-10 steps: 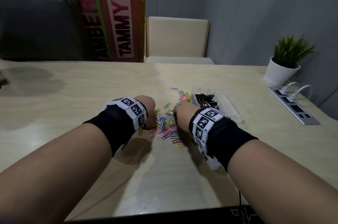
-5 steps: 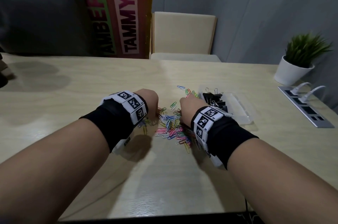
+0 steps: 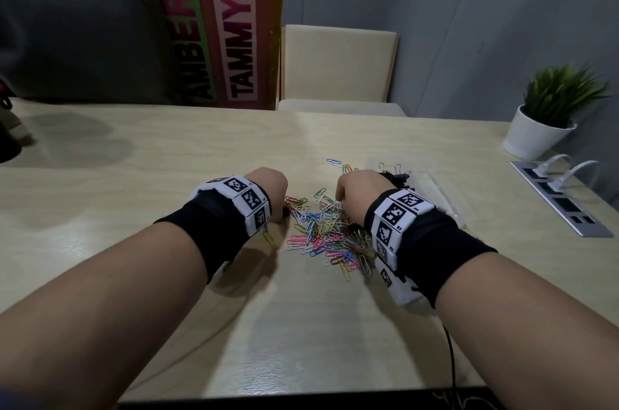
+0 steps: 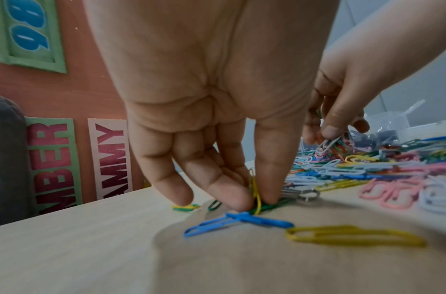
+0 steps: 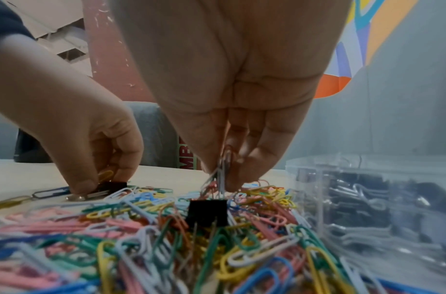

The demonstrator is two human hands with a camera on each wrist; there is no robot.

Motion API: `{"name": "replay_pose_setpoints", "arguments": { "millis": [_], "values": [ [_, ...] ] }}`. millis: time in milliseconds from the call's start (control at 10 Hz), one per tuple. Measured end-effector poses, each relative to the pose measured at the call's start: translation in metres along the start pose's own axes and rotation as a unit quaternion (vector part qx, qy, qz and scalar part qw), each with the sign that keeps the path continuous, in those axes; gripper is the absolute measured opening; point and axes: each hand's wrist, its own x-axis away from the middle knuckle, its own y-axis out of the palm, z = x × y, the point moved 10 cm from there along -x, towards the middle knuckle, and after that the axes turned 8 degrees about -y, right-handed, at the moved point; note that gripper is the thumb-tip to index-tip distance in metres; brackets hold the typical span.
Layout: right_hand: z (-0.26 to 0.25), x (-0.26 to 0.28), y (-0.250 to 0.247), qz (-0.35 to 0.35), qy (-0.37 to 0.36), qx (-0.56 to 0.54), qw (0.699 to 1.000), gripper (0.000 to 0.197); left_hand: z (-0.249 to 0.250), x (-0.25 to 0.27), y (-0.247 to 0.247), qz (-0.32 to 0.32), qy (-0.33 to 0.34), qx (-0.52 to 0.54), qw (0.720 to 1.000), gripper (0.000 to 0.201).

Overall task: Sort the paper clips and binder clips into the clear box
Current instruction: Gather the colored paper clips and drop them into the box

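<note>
Picking at both edges of the clip pile, per hand:
left hand [image 4: 216,99]: fingertips down at the pile's left edge, thumb and fingers pinching a yellow paper clip [image 4: 257,191] against the table [image 3: 134,208]; a black binder clip [image 5: 111,186] lies right under the same fingers, can't tell if it's gripped too
right hand [image 5: 229,69]: thumb and fingers pinching a small bunch of paper clips [image 5: 223,169], raised just above the pile
paper clip pile [image 3: 328,232]: multicoloured, loose on the table between the two hands
stray binder clip [image 5: 207,212]: black, sitting in the pile, below the right hand's fingertips
clear box [image 3: 435,188]: just right of the pile, behind the right wrist, holds black binder clips [image 5: 355,191]
background: potted plant [image 3: 549,108] and power strip [image 3: 562,198] far right
</note>
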Motion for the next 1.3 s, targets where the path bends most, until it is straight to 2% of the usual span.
{"name": "replay_pose_setpoints", "arguments": {
  "millis": [100,300,400,500,600,700,800,900,1000,1100,1200,1300],
  "values": [
    [0.003,0.000,0.004,-0.033,0.016,0.001,0.999,0.029,0.003,0.002,0.000,0.012,0.011,0.017,1.000,0.026],
    [0.012,0.009,-0.008,-0.016,0.033,-0.062,0.997,0.034,0.012,0.005,-0.011,0.042,0.044,0.073,0.995,0.026],
    [0.016,0.010,-0.009,-0.019,0.036,-0.019,0.999,0.027,0.017,0.007,-0.016,0.044,0.059,0.085,0.994,0.029],
    [0.021,0.008,0.004,-0.058,0.055,0.054,0.995,0.017,0.024,0.005,-0.010,0.015,0.066,0.024,0.997,0.033],
    [0.020,0.006,0.026,-0.088,0.064,0.048,0.993,0.041,0.027,0.001,-0.005,0.003,0.057,-0.027,0.998,0.013],
    [0.015,0.017,0.025,-0.074,0.078,0.024,0.994,0.044,0.029,0.002,-0.008,0.037,0.061,-0.028,0.997,0.012],
    [0.012,0.018,0.021,-0.090,0.063,0.030,0.993,0.031,0.027,0.004,-0.009,0.063,0.052,-0.014,0.997,0.013],
    [0.023,0.018,0.010,-0.051,0.071,-0.007,0.996,0.017,0.028,0.007,-0.008,0.057,0.049,0.012,0.997,0.036],
    [0.030,0.023,-0.009,0.013,0.080,-0.052,0.995,0.019,0.033,0.009,-0.009,0.044,0.052,0.006,0.998,0.033],
    [0.037,0.030,-0.021,0.043,0.086,-0.083,0.992,0.026,0.036,0.009,-0.011,0.028,0.060,-0.015,0.998,0.019],
    [0.045,0.040,-0.031,0.082,0.085,-0.136,0.984,0.022,0.036,0.009,-0.018,0.034,0.056,-0.015,0.998,0.008],
    [0.064,0.048,-0.040,0.146,0.105,-0.183,0.967,0.022,0.038,0.009,-0.029,0.065,0.059,-0.010,0.996,0.018]
  ]
}}
